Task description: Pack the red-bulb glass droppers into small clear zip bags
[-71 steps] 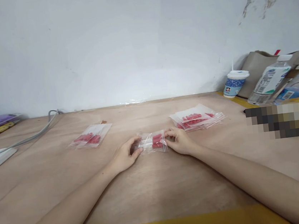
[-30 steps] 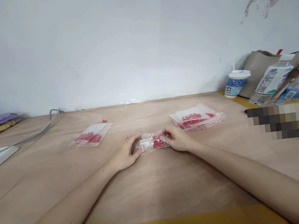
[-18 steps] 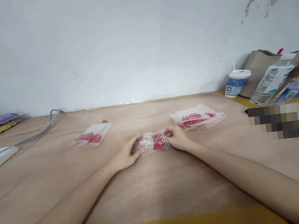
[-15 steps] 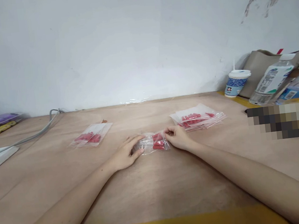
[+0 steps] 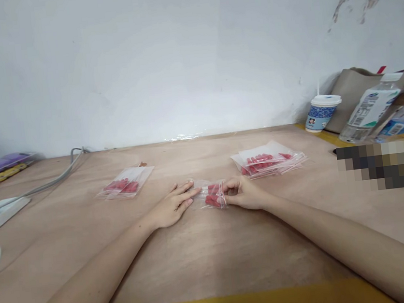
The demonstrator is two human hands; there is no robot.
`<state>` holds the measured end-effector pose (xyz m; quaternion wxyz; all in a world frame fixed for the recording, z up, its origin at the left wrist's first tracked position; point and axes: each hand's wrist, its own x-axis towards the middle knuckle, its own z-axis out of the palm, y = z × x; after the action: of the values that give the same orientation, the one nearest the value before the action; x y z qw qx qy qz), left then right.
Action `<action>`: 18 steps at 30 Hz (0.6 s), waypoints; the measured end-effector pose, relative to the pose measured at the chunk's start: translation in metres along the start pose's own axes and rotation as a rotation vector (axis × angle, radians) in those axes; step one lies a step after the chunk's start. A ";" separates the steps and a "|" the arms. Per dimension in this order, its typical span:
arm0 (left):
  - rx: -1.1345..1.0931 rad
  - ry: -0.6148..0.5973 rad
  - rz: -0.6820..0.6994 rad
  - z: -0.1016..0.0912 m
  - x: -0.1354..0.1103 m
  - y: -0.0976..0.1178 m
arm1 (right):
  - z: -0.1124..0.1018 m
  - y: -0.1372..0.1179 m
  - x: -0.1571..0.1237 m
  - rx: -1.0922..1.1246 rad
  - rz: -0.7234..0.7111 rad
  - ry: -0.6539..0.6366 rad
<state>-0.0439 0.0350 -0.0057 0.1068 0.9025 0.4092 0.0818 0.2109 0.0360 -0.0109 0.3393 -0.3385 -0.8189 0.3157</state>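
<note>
A clear plastic bag (image 5: pixel 202 202) with red pieces (image 5: pixel 213 200) inside lies on the table between my hands. My left hand (image 5: pixel 173 204) rests on the bag's left end, palm down, fingers stretched out. At the other end, my right hand (image 5: pixel 245 193) pinches the bag's edge between thumb and fingers. What exactly the red pieces are is hard to make out through the creased plastic. Beyond my right hand is a pile of flat clear bags (image 5: pixel 270 158) holding similar red pieces. A smaller group of such bags (image 5: pixel 127 182) lies beyond my left hand.
On the right stand a blue paper cup (image 5: pixel 321 113) with a straw, a plastic bottle (image 5: pixel 370 108) and a grey bag (image 5: pixel 344 91). To the left are a white power strip (image 5: pixel 7 217), a grey cable (image 5: pixel 55 180) and a tray with purple and yellow items (image 5: pixel 3 167).
My left hand has flattened, its fingers reaching further over the bag. The right hand's thumb and fingers have shifted onto the bag's edge, which now looks more bunched.
</note>
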 end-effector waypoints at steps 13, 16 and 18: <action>0.009 0.014 0.013 0.000 -0.001 -0.001 | 0.007 -0.020 -0.010 -0.385 0.082 0.187; 0.027 0.005 0.016 0.000 -0.002 -0.002 | 0.010 -0.016 -0.009 -0.370 0.123 0.209; 0.037 0.001 0.012 0.000 -0.002 -0.002 | 0.010 -0.013 -0.008 -0.329 0.164 0.223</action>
<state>-0.0461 0.0350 -0.0066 0.0895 0.9066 0.4054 0.0753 0.2027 0.0199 -0.0098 0.3411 -0.4878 -0.7864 0.1651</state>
